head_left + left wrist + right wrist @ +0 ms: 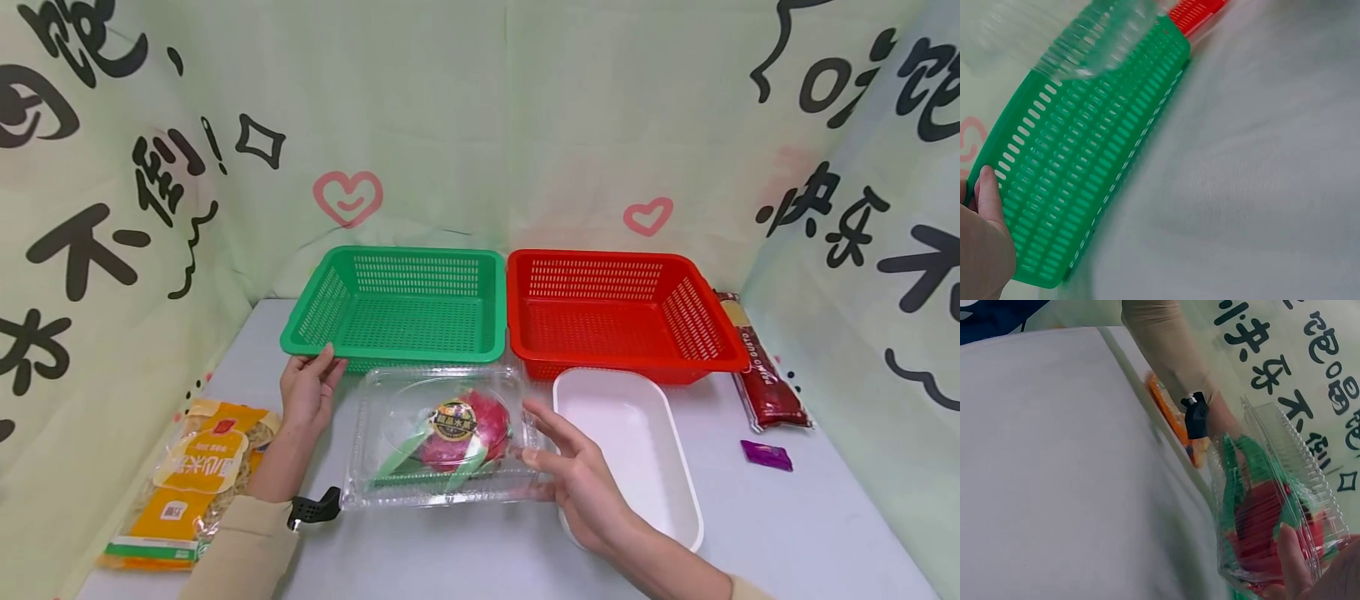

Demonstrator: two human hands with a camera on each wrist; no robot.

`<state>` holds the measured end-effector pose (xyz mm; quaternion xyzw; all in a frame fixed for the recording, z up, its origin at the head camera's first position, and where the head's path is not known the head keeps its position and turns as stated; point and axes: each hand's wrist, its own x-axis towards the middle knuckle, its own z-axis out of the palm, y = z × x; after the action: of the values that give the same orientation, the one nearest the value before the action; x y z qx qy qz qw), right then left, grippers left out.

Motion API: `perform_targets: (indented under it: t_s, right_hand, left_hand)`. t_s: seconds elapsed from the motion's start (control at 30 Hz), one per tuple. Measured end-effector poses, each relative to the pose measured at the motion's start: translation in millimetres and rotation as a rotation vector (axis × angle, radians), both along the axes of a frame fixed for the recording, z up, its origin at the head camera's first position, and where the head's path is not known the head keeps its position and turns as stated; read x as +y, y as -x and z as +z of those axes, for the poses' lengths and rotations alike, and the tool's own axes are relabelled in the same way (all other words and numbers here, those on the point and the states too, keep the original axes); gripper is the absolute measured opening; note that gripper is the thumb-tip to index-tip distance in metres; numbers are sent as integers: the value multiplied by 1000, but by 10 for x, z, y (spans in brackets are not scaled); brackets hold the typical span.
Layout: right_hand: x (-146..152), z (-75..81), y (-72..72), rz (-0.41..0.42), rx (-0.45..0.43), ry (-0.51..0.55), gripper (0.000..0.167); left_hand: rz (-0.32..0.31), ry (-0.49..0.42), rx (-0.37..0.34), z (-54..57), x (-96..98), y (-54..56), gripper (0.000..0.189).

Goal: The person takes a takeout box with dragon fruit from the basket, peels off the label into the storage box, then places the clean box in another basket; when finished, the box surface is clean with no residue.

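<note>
My left hand (309,392) pinches the front left rim of a green plastic basket (405,354), its thumb showing against the basket's slotted wall in the left wrist view. In my right hand (581,475) is a clear plastic clamshell box (360,454), gripped at its right end. Through the lid shows a red dragon fruit (487,421) with green leaf tips and a round dark label (453,420). The box overlaps the front of the green basket in the head view. From the right wrist view, thumb and fingers (1294,559) lie on either side of the box's edge.
A red basket (600,367) stands right of the green one. In front of it lies a white tray (637,450), partly behind my right hand. A yellow food bag (187,475) lies left; a dark red packet (772,383) and small purple packet (767,455) lie right. Printed curtains surround the table.
</note>
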<state>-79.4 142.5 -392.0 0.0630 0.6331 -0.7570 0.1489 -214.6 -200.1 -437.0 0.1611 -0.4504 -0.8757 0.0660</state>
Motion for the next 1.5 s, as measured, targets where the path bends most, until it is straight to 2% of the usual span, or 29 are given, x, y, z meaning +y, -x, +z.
perform_targets:
  t_s: [0.33,0.7,0.97,1.17,1.3,1.4,1.5]
  right_hand:
    - [-65,-154,39,-26,-27,-59,61]
    - [-188,-173,40,-24,-30,-38,62]
    - [-263,-218,4,-31,-23,-19,62]
    - [-261,-211,-19,-17,-28,-43,62]
    - [-234,-184,-21,20,-40,-53,63]
    - [-201,-159,-21,58,-40,-54,65]
    - [-171,-135,-26,89,-34,-65,67]
  left_hand:
    - [-18,2,-1,-16,-10,-8,23]
    - [-14,-3,-8,-9,-20,3,27]
    - [-24,-1,-4,1,-9,2,21]
    - [-33,-29,-9,-7,-26,6,29]
    - [-73,-52,-22,-19,-57,18,26]
    - [-135,-82,-33,-26,-93,12,22]
    - [-206,-60,-32,-31,-123,-20,18]
